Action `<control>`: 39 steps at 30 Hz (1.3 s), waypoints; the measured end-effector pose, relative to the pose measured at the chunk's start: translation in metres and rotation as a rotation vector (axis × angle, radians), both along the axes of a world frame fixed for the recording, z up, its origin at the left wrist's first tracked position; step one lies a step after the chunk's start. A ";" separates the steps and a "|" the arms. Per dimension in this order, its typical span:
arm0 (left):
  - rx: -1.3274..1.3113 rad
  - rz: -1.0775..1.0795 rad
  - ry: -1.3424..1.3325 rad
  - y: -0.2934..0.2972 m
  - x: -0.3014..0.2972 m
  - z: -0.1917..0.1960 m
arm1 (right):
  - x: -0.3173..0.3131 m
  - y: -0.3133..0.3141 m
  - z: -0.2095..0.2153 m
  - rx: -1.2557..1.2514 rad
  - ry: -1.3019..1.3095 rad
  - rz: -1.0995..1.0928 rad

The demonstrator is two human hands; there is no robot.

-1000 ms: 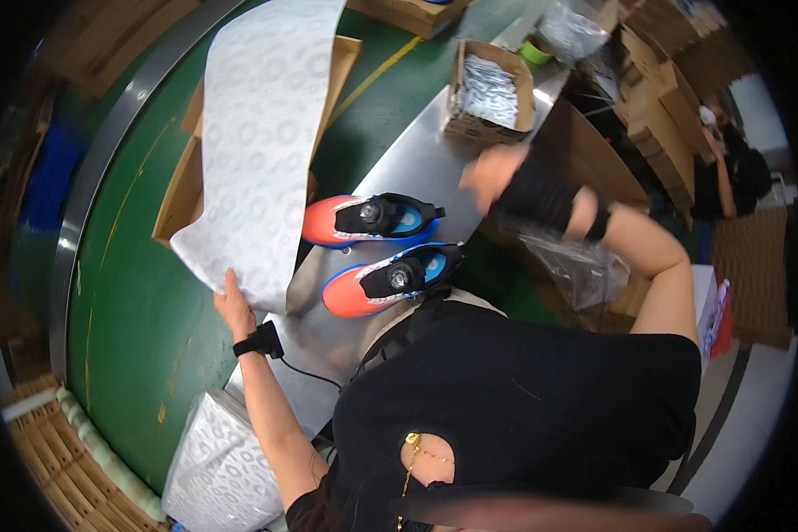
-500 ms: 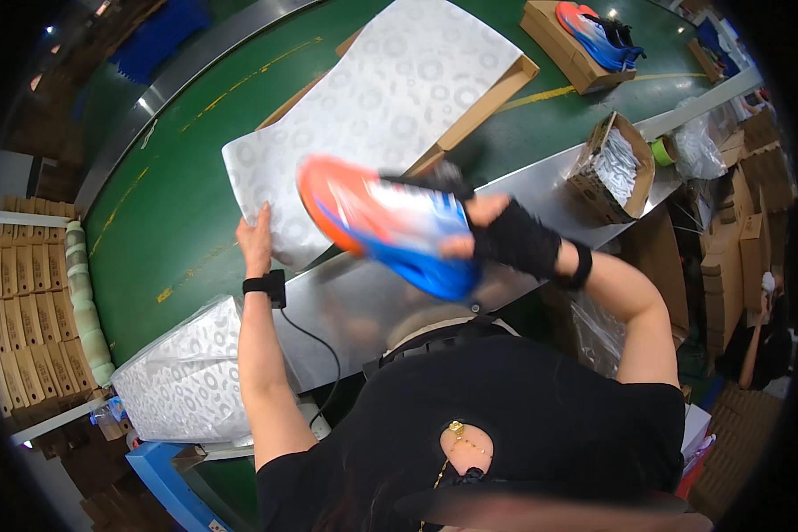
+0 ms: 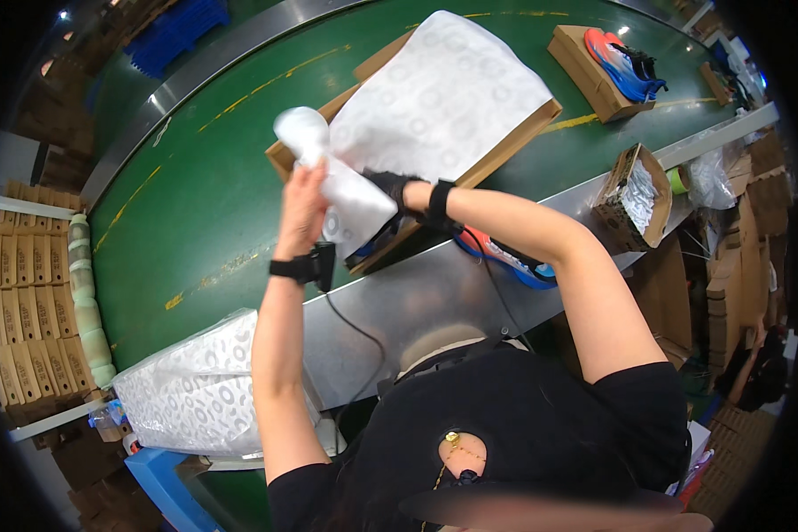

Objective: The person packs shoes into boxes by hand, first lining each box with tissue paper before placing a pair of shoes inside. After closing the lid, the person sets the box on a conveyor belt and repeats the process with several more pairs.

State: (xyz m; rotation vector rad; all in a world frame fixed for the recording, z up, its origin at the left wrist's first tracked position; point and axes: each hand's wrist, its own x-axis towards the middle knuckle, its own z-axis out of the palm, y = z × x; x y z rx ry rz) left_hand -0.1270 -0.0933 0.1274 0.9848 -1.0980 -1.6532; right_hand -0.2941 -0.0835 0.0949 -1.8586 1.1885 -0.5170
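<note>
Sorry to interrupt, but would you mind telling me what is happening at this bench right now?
A person stands at a metal bench beside a green conveyor belt. The left hand grips a bunched piece of white tissue paper, and the gloved right hand is at the same paper, over an open cardboard shoebox lined with patterned paper. An orange and blue shoe lies on the bench under the right forearm. A stack of patterned paper sheets sits at the left.

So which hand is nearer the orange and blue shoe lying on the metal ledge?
Right. The right hand is just above-left of the orange and blue shoe; the left hand is farther left.
</note>
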 end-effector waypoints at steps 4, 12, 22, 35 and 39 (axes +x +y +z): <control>0.187 -0.094 -0.131 -0.026 -0.034 -0.064 | -0.028 0.054 0.068 -0.076 0.348 0.149; -0.815 -0.685 -1.789 -0.009 -0.079 -0.072 | -0.175 0.180 0.055 -0.174 0.896 -0.149; -0.791 -0.494 -0.807 0.087 -0.100 -0.004 | -0.190 0.200 0.016 0.004 0.376 -0.171; 0.002 -0.008 -0.562 0.099 -0.021 0.032 | -0.147 0.085 0.108 -0.042 -0.149 -0.269; 0.312 0.139 0.109 0.022 -0.016 -0.017 | -0.156 0.099 0.020 0.461 -0.526 -0.216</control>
